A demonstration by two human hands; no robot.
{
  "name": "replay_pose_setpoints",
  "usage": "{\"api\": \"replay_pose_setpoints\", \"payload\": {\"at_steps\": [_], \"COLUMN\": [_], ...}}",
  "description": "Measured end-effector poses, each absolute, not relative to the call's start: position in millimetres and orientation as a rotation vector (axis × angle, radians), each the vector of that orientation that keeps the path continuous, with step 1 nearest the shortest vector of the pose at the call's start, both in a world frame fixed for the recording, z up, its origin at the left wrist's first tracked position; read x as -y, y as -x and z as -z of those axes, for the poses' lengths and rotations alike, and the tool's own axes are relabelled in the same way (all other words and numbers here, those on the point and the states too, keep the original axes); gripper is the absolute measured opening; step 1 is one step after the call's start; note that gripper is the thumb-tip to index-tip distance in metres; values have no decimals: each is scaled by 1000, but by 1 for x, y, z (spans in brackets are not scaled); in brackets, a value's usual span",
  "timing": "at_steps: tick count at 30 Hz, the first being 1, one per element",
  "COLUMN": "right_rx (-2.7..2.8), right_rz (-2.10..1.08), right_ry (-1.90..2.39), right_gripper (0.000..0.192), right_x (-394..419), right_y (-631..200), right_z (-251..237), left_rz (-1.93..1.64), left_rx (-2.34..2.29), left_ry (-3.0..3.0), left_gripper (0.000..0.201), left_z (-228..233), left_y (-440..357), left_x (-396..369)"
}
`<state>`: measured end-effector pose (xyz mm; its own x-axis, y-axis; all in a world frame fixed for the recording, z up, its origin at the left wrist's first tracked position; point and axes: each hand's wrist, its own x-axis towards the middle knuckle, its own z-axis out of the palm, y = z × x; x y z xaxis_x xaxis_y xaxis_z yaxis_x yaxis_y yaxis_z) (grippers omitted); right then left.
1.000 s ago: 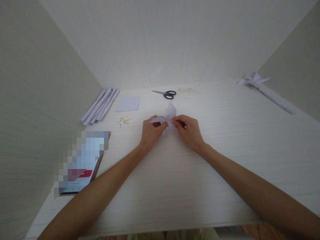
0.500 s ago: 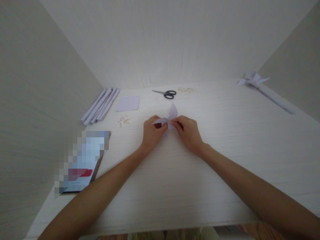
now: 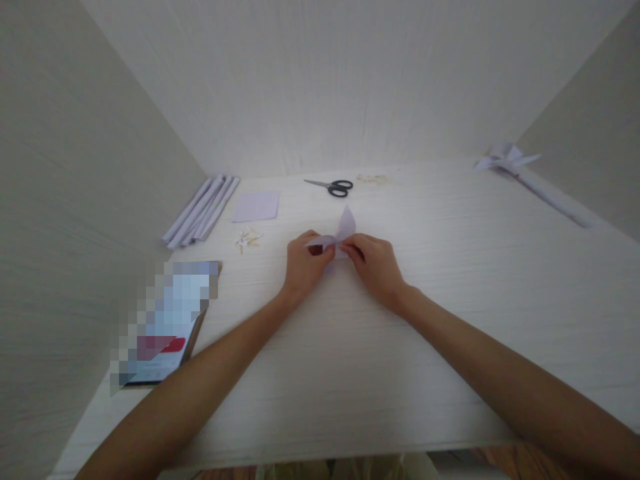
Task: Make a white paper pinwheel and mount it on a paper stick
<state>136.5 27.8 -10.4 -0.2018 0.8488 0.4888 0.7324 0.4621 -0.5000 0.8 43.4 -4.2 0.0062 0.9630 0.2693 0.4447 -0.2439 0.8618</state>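
Nearest the camera, both bare forearms extend over the pale wood-grain tabletop (image 3: 450, 267) toward its centre. At 9 o'clock from the forearms, a flat booklet with a red patch (image 3: 165, 320) lies near the table's left edge; its surface is blurred.

At the table centre, the left hand (image 3: 303, 267) and the right hand (image 3: 375, 263) meet over a small folded piece of pale lilac paper (image 3: 343, 233). Both hands are closed in a fingertip pinch on the paper, left from 9 o'clock, right from 3 o'clock. One pointed flap stands up toward 12 o'clock.

At 10 o'clock from the hands lie small pale scraps (image 3: 247, 239), then a flat lilac paper square (image 3: 256, 206) and a bundle of rolled white paper tubes (image 3: 200, 210). At 12 o'clock lie black-handled scissors (image 3: 333, 187). At 2 o'clock, well apart, rests a finished lilac paper pinwheel on a rolled stick (image 3: 507, 159).
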Motion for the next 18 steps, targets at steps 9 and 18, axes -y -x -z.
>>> {"api": "replay_pose_setpoints", "payload": {"at_steps": [9, 18], "right_rx": [1806, 1834], "right_rz": [-417, -455], "right_ry": [1194, 1151], "right_gripper": [8, 19], "right_x": [-29, -30], "right_y": [-137, -140], "right_z": [8, 9], "left_rz": [-1210, -1282], "left_rx": [-1453, -1426], "left_ry": [-1607, -1505], "left_gripper": [9, 10], "left_z": [8, 11], "left_y": [1, 1], "left_x": [-46, -48]}}
